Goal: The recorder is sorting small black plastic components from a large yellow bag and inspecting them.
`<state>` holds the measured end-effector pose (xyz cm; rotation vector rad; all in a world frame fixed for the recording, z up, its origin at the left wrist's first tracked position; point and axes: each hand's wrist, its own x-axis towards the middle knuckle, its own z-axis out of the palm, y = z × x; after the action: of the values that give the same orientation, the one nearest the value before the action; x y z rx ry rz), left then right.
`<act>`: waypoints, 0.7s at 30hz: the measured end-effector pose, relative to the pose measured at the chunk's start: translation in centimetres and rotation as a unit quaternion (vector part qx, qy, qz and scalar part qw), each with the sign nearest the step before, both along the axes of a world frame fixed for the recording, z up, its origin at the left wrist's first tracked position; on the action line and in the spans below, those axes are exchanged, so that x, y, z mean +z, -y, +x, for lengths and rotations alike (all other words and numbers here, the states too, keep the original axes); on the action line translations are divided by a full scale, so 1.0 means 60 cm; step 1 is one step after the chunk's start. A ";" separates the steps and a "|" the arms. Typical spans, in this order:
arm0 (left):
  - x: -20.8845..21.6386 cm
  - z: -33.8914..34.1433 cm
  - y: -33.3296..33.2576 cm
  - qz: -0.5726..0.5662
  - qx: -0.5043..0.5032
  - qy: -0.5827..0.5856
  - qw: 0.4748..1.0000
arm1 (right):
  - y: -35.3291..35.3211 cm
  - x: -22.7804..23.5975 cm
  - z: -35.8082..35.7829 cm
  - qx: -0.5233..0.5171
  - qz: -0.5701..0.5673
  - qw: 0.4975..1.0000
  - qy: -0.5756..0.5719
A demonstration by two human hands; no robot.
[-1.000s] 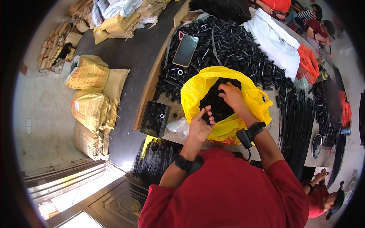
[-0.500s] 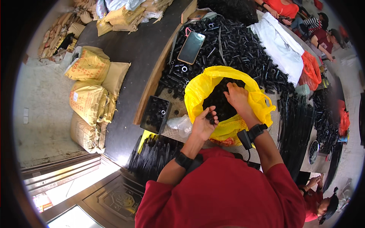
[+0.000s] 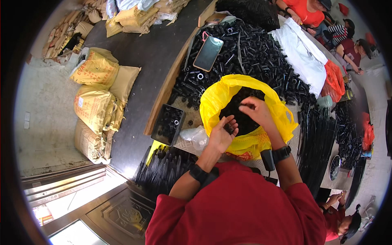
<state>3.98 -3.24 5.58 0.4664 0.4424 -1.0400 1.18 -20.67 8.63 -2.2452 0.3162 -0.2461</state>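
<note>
A yellow plastic bag (image 3: 210, 102) stands open in front of me, with small black parts (image 3: 246, 93) inside. At its near left rim, my left hand (image 3: 222, 136) is turned palm up, fingers curled around a few small black parts (image 3: 231, 130). My right hand (image 3: 259, 113) reaches over the right side of the bag, above the parts. Its thumb and fingertips are pinched together, and whatever may be between them is too small to make out.
Beyond the bag spreads a heap of black plastic tubes (image 3: 261, 51), with a phone (image 3: 208, 54) on it. Left of the bag are a black tray (image 3: 168, 122) and a clear plastic bag (image 3: 196, 136). Bundled black rods (image 3: 312, 139) lie right. Other people sit at the far right.
My right hand has drawn back slightly toward me, its fingers now pinched and raised above the parts. My left hand has shifted a little right, fingers curled more. The view has shifted slightly.
</note>
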 end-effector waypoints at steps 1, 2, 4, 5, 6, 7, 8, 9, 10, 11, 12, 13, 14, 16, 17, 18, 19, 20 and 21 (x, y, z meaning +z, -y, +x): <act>0.003 0.001 0.003 -0.007 0.015 -0.020 1.000 | -0.005 0.011 -0.005 0.062 0.131 0.989 -0.019; 0.004 0.000 0.004 -0.013 0.031 -0.041 0.999 | -0.014 0.034 -0.006 0.124 0.241 0.958 -0.089; -0.006 0.002 0.001 -0.030 0.021 -0.058 0.998 | -0.010 0.016 0.013 0.083 0.151 0.984 -0.052; -0.005 0.003 0.002 -0.048 0.013 -0.075 0.996 | -0.005 0.007 0.025 0.043 0.058 0.997 -0.014; -0.002 0.001 0.005 -0.037 0.005 -0.071 0.997 | -0.002 -0.001 0.033 -0.003 -0.087 0.996 -0.025; -0.008 0.003 0.001 -0.037 0.003 -0.069 0.997 | -0.008 -0.009 0.041 -0.004 -0.087 0.996 -0.023; -0.017 0.004 -0.003 -0.088 -0.012 -0.077 0.993 | -0.015 -0.016 0.049 -0.006 -0.190 0.982 -0.025; -0.024 0.006 -0.007 -0.140 -0.028 -0.085 0.986 | -0.017 -0.021 0.054 -0.009 -0.291 0.956 -0.027; -0.022 0.006 -0.008 -0.139 -0.026 -0.085 0.986 | -0.020 -0.016 0.055 0.002 -0.258 0.963 -0.082; -0.021 0.008 -0.007 -0.135 -0.015 -0.081 0.987 | -0.018 -0.021 0.056 0.002 -0.258 0.963 -0.082; -0.019 0.008 -0.007 -0.132 -0.003 -0.077 0.988 | -0.013 -0.030 0.057 0.031 -0.252 0.967 -0.027; -0.017 0.009 -0.006 -0.132 -0.002 -0.077 0.988 | -0.008 -0.034 0.057 0.061 -0.246 0.967 0.028; -0.016 0.009 -0.004 -0.113 0.001 -0.075 0.991 | -0.004 -0.038 0.054 0.061 -0.246 0.967 0.028; -0.012 0.009 -0.004 -0.093 0.006 -0.073 0.993 | -0.001 -0.038 0.053 0.097 -0.213 0.972 -0.003; -0.010 0.009 -0.005 -0.087 0.007 -0.068 0.994 | -0.003 -0.034 0.052 0.099 -0.213 0.972 -0.003; -0.008 0.010 -0.005 -0.080 0.008 -0.064 0.995 | -0.005 -0.031 0.050 0.059 -0.222 0.973 -0.022; -0.008 0.008 -0.005 -0.081 0.008 -0.064 0.995 | -0.008 -0.026 0.047 0.017 -0.230 0.972 -0.041; -0.009 0.007 -0.003 -0.075 0.005 -0.061 0.995 | -0.009 -0.029 0.049 0.017 -0.230 0.972 -0.041; -0.010 0.005 -0.002 -0.070 0.001 -0.057 0.996 | -0.010 -0.035 0.052 0.014 -0.267 0.963 -0.036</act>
<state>4.27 -3.12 4.98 0.2825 0.4685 -1.0917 4.32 -20.09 6.53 -2.7940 0.2795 -0.2569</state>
